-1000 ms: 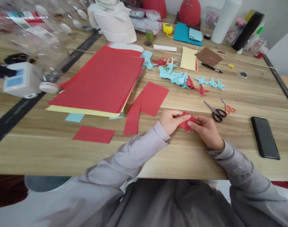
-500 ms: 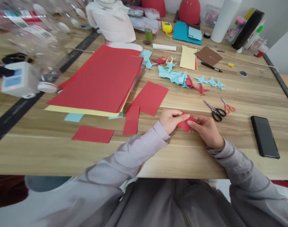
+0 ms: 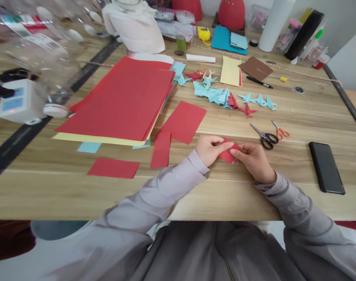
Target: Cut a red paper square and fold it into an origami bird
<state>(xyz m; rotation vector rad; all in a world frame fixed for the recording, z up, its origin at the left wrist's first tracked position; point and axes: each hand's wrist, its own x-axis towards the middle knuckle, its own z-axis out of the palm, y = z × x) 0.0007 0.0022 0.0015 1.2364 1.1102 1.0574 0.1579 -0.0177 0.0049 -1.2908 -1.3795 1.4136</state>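
A small folded piece of red paper (image 3: pixel 228 153) rests just above the wooden table (image 3: pixel 195 187), pinched from both sides. My left hand (image 3: pixel 210 149) grips its left edge with curled fingers. My right hand (image 3: pixel 254 160) pinches its right corner between thumb and fingers. Both wrists lie on the table near its front edge. Loose red paper rectangles (image 3: pixel 182 121) lie just left of my hands.
A stack of large red sheets (image 3: pixel 122 97) covers the left middle. Folded blue and red paper figures (image 3: pixel 225 95) lie beyond my hands. Two scissors (image 3: pixel 267 137) and a black phone (image 3: pixel 325 167) sit to the right. Clutter lines the far edge.
My hands keep the same grip on the folded paper. The view has shifted slightly; nothing on the table has moved.
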